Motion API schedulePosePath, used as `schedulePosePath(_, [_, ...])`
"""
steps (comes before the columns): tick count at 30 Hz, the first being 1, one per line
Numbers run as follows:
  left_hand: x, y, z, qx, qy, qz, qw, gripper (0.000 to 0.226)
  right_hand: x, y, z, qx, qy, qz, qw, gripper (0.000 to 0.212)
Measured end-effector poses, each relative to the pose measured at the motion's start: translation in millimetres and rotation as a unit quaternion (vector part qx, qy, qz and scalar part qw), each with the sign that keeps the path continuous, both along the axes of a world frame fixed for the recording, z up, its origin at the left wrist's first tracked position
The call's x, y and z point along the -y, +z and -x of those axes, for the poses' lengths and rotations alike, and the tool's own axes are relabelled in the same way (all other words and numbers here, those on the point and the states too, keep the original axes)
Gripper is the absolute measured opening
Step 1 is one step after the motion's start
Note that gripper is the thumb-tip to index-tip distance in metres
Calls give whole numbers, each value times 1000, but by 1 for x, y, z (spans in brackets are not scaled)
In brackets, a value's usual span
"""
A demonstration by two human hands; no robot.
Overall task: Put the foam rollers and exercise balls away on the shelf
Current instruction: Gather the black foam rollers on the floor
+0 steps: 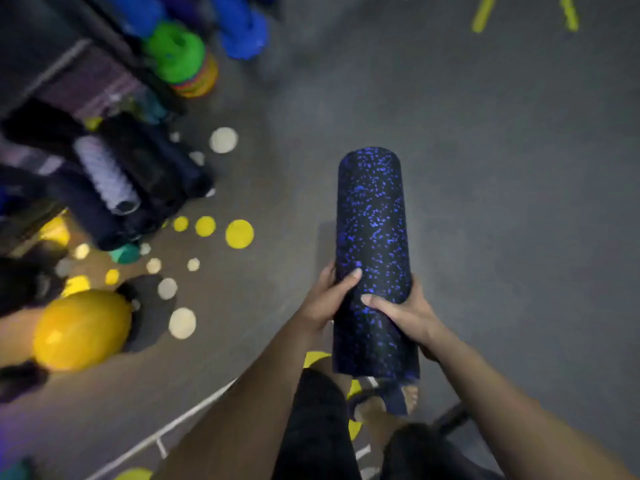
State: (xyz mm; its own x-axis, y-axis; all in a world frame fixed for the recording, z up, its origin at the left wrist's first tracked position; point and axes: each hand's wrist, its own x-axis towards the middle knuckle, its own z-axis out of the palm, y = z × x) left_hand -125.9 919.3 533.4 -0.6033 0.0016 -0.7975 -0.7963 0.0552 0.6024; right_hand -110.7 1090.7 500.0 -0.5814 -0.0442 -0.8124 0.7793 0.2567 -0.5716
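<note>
Two hands curl round a black, blue-flecked foam roller, left hand and right hand on opposite sides, above grey floor. Left of them: yellow and white floor dots, a yellow ball, a blurred shelf holding rollers.

Looks like a gym or workout rm. Grey mat floor spreads all round the left hand and right hand, which hold a black foam roller w/ blue specks. Far left of the hands is a shelf w/ dark rolls & a pale ridged roller. Left & nearer the body sits a big yellow ball. Yellow & white dots mark the floor btwn. Up left: a green stack & a blue stack, blurry.
</note>
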Motion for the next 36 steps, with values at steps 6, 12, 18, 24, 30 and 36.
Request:
schedulePosePath(6, [155, 73, -28, 23, 223, -25, 974, 43, 148, 98, 64, -46, 164, 53, 984, 93])
schedulePosePath(12, [263, 103, -58, 33, 310, -45, 949, 52, 289, 123, 83, -23, 294, 49, 954, 112])
schedulePosePath(18, [350, 122, -67, 0, 433, -28, 901, 63, 416, 154, 98, -40, 334, 64, 940, 103])
schedulePosePath(24, [418, 97, -40, -8, 480, -45, 876, 64, 506, 131, 131, -15, 352, 71, 933, 88])
schedulePosePath(30, [530, 87, 46, -40, 489, -43, 870, 47, 619, 93, 213, 42, 326, 41, 943, 103])
schedulePosePath(36, [652, 77, 146, -52, 522, -46, 850, 29, 748, 68, 306, 71, 329, 47, 940, 103])
